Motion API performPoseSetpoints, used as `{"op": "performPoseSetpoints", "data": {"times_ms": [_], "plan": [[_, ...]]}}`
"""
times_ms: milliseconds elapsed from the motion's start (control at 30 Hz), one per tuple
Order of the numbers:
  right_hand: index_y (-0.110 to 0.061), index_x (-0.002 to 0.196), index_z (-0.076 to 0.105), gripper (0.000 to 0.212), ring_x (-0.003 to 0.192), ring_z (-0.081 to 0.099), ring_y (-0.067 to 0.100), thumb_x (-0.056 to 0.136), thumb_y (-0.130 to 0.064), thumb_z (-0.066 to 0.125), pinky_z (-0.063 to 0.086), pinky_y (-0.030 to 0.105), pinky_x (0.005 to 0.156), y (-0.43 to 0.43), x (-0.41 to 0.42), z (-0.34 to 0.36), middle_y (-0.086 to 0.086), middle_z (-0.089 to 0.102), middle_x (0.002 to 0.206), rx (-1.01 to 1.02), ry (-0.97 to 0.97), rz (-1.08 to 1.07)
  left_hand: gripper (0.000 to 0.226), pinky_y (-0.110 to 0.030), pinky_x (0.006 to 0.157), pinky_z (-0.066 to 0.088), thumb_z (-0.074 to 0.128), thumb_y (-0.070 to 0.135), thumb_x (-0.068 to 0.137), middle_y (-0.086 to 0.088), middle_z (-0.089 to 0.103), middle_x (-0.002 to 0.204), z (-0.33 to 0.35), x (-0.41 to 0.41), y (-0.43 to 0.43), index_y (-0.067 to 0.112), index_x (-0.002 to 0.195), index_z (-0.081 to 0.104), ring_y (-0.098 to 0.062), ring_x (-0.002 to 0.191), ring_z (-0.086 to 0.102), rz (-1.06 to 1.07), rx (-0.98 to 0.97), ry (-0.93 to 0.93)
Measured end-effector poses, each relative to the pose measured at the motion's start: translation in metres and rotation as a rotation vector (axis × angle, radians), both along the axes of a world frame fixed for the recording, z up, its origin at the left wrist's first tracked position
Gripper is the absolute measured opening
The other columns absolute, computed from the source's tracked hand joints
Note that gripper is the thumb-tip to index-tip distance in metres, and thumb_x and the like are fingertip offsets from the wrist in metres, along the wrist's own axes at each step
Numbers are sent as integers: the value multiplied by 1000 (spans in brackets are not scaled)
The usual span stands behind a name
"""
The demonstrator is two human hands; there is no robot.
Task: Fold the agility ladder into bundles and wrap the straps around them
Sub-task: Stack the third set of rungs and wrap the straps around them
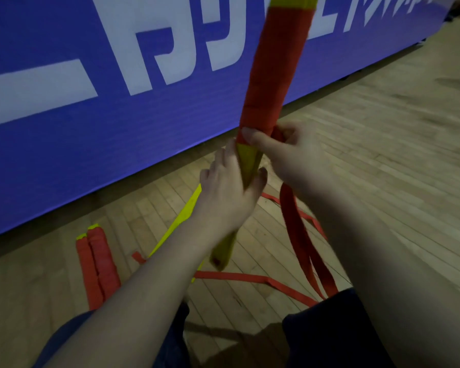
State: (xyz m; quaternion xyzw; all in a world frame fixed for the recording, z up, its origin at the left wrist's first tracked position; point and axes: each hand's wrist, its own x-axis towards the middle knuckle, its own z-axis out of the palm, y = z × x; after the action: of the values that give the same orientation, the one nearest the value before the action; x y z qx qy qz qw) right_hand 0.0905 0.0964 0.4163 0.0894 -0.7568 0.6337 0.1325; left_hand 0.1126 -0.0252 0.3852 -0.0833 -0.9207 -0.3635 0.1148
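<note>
Red webbing is covering most of the bundle (274,67) that the person is holding up in the head view. It is leaning slightly to the right, and its yellow top end is running out past the frame's upper edge. The left hand (229,181) is gripping the bare yellow lower part, with fingers curling round the far side and the thumb closing on the near side. The wrist is hiding a stretch of the bundle just above its bottom end. The right hand (292,152) is pressing its thumb across the lowest red turn. Its other fingers are lying behind the bundle and are hard to make out, though they seem to be pinching the loose strap (299,235), which is hanging from that hand in a long loop toward the dark shorts (329,328). More red webbing is trailing over the wooden floor (396,160), partly hidden by the forearms. Two wrapped bundles (97,264) are lying side by side at the left, their near ends disappearing behind the left arm. A yellow rung (182,219) is lying half covered near the middle. A blue banner (64,144) with cropped white lettering is standing behind.
</note>
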Motion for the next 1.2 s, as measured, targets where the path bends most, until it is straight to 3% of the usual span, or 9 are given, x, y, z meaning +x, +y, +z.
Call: {"op": "performPoseSetpoints", "data": {"times_ms": [133, 200, 333, 400, 533, 700, 867, 1000, 1200], "plan": [[17, 94, 62, 39, 43, 28, 6, 84, -19, 72, 20, 20, 42, 19, -1, 11, 3, 34, 53, -160, -26, 276, 22, -26, 77, 50, 76, 36, 75, 2, 68, 101, 7, -7, -15, 36, 93, 64, -7, 90, 65, -146, 396, -152], [13, 90, 60, 36, 43, 23, 7, 83, -21, 69, 17, 21, 40, 23, 3, 16, 5, 28, 56, -220, -57, 365, 25, -19, 74, 53, 76, 41, 66, 4, 70, 108, 8, -6, -20, 41, 91, 70, 1, 89, 66, -239, 504, -289], [-4, 79, 59, 18, 34, 32, 0, 89, -18, 62, 31, 13, 36, 20, 10, 19, 4, 34, 52, -422, -118, 487, 41, -35, 79, 56, 76, 30, 66, -4, 75, 97, 14, -4, -26, 18, 104, 71, -18, 89, 72, -374, 719, -497], [-3, 80, 58, 24, 33, 29, 2, 86, -26, 63, 31, 14, 37, 21, 7, 18, 3, 30, 55, -429, -135, 488, 36, -44, 82, 56, 68, 30, 79, -18, 74, 90, 20, -1, -26, 4, 103, 66, -33, 84, 71, -499, 716, -522], [9, 89, 60, 42, 40, 23, 12, 87, -32, 63, 14, 28, 38, 28, -4, 11, 0, 36, 51, -196, -113, 469, 25, -30, 53, 52, 54, 28, 89, -16, 63, 68, 23, 2, -29, 4, 94, 59, -24, 53, 61, -534, 755, -534], [-2, 91, 64, 18, 38, 41, 7, 85, -19, 66, 31, 17, 37, 43, -5, 8, -4, 69, 67, -63, -83, 593, 27, -23, 47, 43, 50, 26, 86, -13, 57, 58, 25, 1, -40, 0, 92, 58, -21, 44, 52, -544, 792, -517], [4, 103, 63, 43, 49, 56, 14, 86, -36, 61, 40, 23, 46, 46, -8, 8, 13, 74, 97, -87, -154, 634, 28, -23, 45, 41, 45, 25, 87, -13, 55, 55, 26, -1, -44, -1, 90, 56, -22, 40, 50, -545, 867, -497], [-2, 90, 64, 19, 48, 60, 13, 84, -20, 66, 43, 21, 43, 45, -11, 4, 12, 75, 86, -73, -181, 593, 29, -24, 46, 41, 48, 26, 88, -14, 56, 57, 25, -5, -48, 0, 92, 59, -22, 42, 50, -536, 827, -494], [-3, 100, 50, 23, 50, 64, 20, 87, -21, 57, 47, 28, 42, 40, -4, 9, 11, 70, 70, 1, -273, 560, 15, -25, 46, 37, 61, 19, 87, -10, 55, 57, 27, -6, -46, 4, 87, 60, -19, 43, 47, -364, 756, -412]]}}
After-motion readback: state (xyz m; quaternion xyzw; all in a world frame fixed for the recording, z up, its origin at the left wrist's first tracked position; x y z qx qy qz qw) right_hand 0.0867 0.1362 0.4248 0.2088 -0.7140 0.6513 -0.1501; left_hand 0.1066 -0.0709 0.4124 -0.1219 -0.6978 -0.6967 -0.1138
